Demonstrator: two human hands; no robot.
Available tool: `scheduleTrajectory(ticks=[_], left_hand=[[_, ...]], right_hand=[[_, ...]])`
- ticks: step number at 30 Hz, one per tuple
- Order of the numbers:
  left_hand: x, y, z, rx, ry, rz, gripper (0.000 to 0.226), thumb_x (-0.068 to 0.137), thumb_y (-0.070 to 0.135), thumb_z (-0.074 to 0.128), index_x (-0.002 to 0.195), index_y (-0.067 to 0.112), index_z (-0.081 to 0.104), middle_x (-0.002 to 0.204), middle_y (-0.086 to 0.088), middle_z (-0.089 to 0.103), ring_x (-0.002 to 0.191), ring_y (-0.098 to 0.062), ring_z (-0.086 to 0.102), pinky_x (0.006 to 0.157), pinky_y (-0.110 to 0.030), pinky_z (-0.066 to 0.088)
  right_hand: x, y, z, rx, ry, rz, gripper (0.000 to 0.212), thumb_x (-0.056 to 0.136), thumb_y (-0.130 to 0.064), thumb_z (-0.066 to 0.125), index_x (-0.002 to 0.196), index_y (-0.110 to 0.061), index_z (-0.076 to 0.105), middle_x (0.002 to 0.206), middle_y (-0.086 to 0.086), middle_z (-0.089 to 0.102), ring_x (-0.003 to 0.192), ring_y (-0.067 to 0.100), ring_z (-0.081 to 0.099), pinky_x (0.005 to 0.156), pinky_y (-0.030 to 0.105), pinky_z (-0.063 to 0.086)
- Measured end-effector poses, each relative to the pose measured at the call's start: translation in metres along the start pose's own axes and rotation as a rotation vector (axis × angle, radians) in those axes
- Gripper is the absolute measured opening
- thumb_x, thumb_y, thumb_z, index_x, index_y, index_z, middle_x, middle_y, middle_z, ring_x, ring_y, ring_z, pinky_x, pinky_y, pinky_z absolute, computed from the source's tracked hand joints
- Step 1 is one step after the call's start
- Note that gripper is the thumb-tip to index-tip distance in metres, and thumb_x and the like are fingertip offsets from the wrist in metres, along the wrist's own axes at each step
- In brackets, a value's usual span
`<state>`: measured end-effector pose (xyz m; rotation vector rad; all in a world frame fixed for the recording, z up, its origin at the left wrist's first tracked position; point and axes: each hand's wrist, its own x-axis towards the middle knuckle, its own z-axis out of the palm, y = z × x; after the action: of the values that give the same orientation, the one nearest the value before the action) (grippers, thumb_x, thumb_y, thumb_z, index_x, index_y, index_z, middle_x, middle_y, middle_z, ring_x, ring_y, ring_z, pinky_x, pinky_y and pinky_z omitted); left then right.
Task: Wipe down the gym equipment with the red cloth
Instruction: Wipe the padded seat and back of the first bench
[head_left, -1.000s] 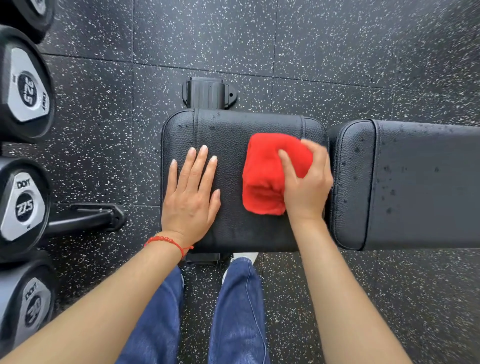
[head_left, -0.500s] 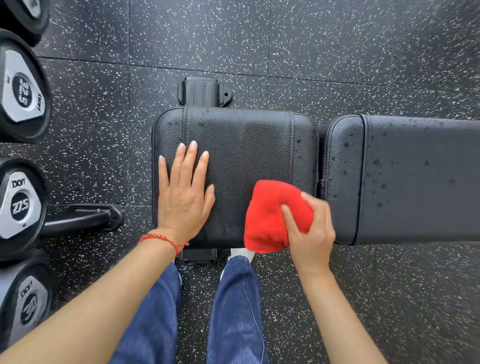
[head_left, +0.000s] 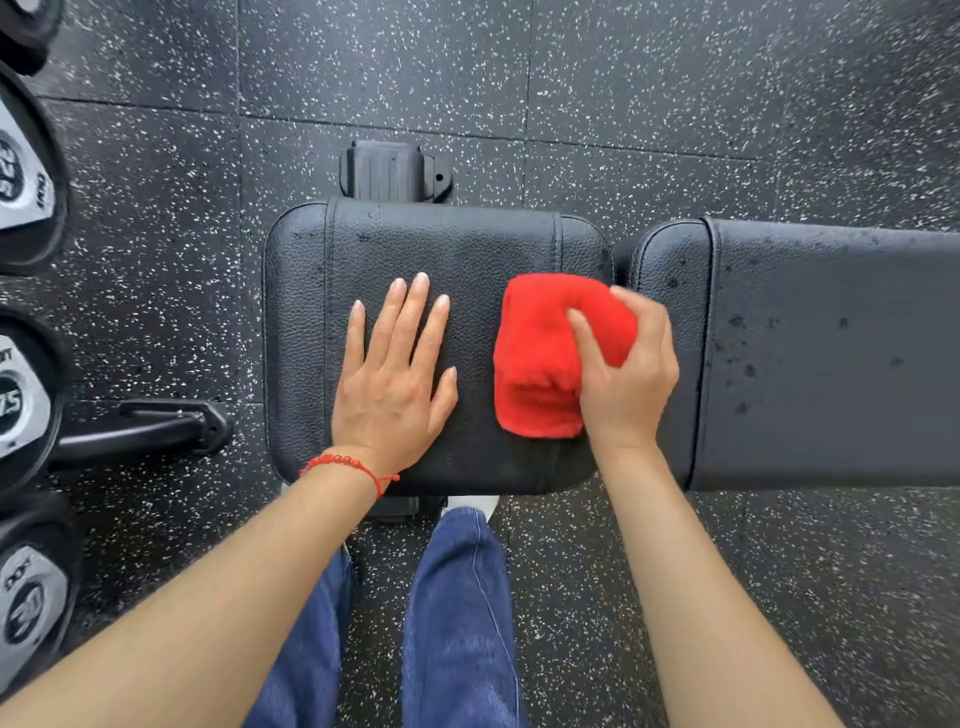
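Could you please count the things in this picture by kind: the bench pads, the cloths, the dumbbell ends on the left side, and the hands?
Bench pads: 2, the seat pad and the long back pad
Red cloth: 1
Dumbbell ends: 4, at and partly cut off at
Hands: 2, left hand and right hand
Total: 9

The red cloth (head_left: 540, 358) is fluffy and bunched into a thick wad, pressed flat on the right part of my bench seat (head_left: 457, 249). The seat is black, grained padding with stitched seams, lying level. Beside it, across a narrow gap, the long back pad (head_left: 831, 353) is the same black material, speckled with dark wet spots.
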<state>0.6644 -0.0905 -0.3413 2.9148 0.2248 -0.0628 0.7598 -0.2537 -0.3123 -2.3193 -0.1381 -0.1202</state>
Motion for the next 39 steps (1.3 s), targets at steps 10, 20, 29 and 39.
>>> scheduleTrajectory(ticks=[10, 20, 29, 39], left_hand=[[0.000, -0.001, 0.003, 0.012, 0.049, -0.003, 0.059, 0.088, 0.031, 0.040, 0.141, 0.006, 0.035, 0.149, -0.015, 0.029, 0.139, -0.027, 0.021, 0.113, -0.050, 0.012], [-0.001, 0.001, 0.003, 0.017, 0.043, 0.002, 0.059, 0.088, 0.032, 0.038, 0.140, 0.005, 0.036, 0.148, -0.015, 0.030, 0.138, -0.028, 0.023, 0.112, -0.049, 0.012], [-0.005, 0.009, -0.009, -0.011, 0.000, -0.002, 0.055, 0.087, 0.028, 0.037, 0.133, -0.002, 0.044, 0.143, -0.023, 0.036, 0.133, -0.038, 0.033, 0.107, -0.058, 0.021], [-0.046, 0.077, -0.038, -0.136, -0.010, 0.086, 0.053, 0.085, 0.025, 0.038, 0.128, -0.004, 0.049, 0.137, -0.024, 0.044, 0.128, -0.040, 0.040, 0.103, -0.057, 0.031]], right_hand=[[0.056, 0.004, 0.016, 0.022, 0.009, -0.026, 0.032, 0.081, -0.016, 0.070, 0.101, 0.006, 0.058, 0.095, 0.020, 0.064, 0.090, 0.030, 0.060, 0.084, 0.023, 0.038], [-0.025, 0.023, -0.018, 0.026, -0.092, 0.014, 0.032, 0.078, -0.014, 0.070, 0.099, 0.006, 0.058, 0.091, 0.019, 0.063, 0.088, 0.018, 0.055, 0.086, 0.007, 0.034], [-0.082, 0.025, -0.048, 0.068, -0.147, 0.113, 0.032, 0.077, -0.019, 0.072, 0.101, -0.002, 0.060, 0.094, 0.012, 0.064, 0.086, 0.008, 0.053, 0.084, 0.004, 0.033], [-0.084, 0.026, -0.106, 0.184, -0.023, 0.216, 0.030, 0.075, -0.037, 0.071, 0.099, -0.032, 0.055, 0.093, -0.009, 0.063, 0.086, 0.006, 0.058, 0.082, 0.020, 0.044]])
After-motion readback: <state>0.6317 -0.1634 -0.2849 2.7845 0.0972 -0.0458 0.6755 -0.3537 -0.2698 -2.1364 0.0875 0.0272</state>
